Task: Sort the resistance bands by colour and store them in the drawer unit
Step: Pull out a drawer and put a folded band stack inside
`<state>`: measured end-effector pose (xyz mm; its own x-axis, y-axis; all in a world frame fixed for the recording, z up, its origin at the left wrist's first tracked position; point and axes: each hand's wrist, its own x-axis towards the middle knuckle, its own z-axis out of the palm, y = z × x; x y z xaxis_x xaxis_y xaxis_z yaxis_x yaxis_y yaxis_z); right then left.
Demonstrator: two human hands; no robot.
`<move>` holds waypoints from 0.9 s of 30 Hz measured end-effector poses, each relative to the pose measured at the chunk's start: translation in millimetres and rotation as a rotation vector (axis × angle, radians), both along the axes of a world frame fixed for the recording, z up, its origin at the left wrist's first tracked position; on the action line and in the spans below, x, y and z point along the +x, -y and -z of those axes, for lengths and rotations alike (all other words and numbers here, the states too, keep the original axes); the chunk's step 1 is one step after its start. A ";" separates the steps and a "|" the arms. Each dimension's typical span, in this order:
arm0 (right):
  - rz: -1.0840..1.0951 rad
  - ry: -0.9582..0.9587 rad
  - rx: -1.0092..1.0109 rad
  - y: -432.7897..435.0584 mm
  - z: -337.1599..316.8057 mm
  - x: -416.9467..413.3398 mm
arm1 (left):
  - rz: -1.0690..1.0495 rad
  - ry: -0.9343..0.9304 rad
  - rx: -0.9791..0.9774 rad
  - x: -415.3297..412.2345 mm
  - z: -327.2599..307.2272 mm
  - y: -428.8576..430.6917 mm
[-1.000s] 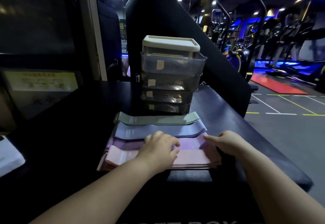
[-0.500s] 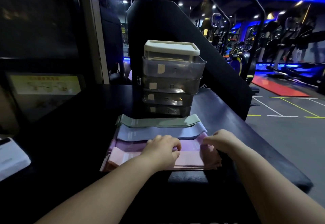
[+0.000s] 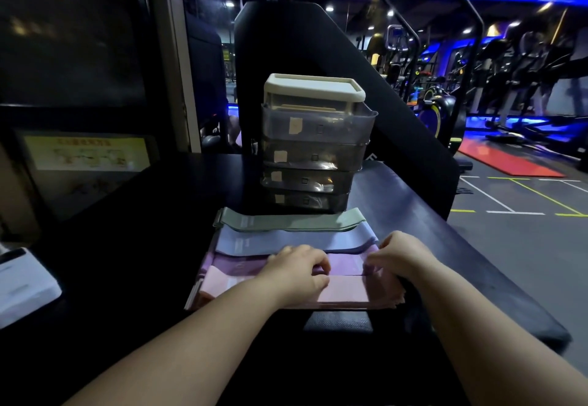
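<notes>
Flat resistance bands lie stacked on the dark table (image 3: 445, 246): a green band (image 3: 286, 222) farthest, then a blue band (image 3: 254, 241), a purple band (image 3: 345, 267) and a pink band (image 3: 346, 291) nearest me. My left hand (image 3: 299, 270) rests on the middle of the pile, its fingers curled and pinching the purple band. My right hand (image 3: 397, 254) grips the same band's right end. Behind the pile stands a translucent grey drawer unit (image 3: 313, 151) with a cream lid; its top drawer juts out slightly.
A white object (image 3: 22, 284) lies at the table's left edge. A tall black panel (image 3: 397, 112) rises behind the drawer unit. Gym machines and a red mat (image 3: 509, 159) fill the floor to the right, past the table's right edge.
Both hands have closed in on the purple band: my right hand slid left onto its right end, and my left hand's fingers curled onto its middle. The bands have hardly shifted.
</notes>
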<state>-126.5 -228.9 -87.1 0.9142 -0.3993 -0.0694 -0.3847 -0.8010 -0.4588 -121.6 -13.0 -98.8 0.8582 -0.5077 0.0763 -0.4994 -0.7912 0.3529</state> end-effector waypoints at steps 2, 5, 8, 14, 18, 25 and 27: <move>0.012 -0.027 0.009 -1.8 -1.3 0.1 | 0.007 -0.001 0.012 0.8 -0.8 0.1; 0.043 -0.076 0.018 -4.0 -3.0 0.7 | 0.012 -0.020 0.018 2.1 1.0 -0.5; 0.060 -0.125 0.004 -6.7 -5.8 1.5 | 0.019 -0.017 0.022 3.0 4.2 -1.9; 0.014 -0.095 -0.011 -9.7 -1.3 5.4 | 0.018 0.010 0.022 0.3 8.8 -1.2; -0.056 -0.031 -0.051 -11.8 1.4 6.6 | 0.016 0.017 0.025 -0.9 10.5 -1.6; 0.041 -0.057 -0.003 -17.7 -4.2 6.6 | 0.015 0.024 0.025 -0.7 10.2 -1.0; 0.062 -0.059 0.006 -19.0 -6.4 4.5 | 0.015 0.026 0.025 -1.0 10.2 -0.6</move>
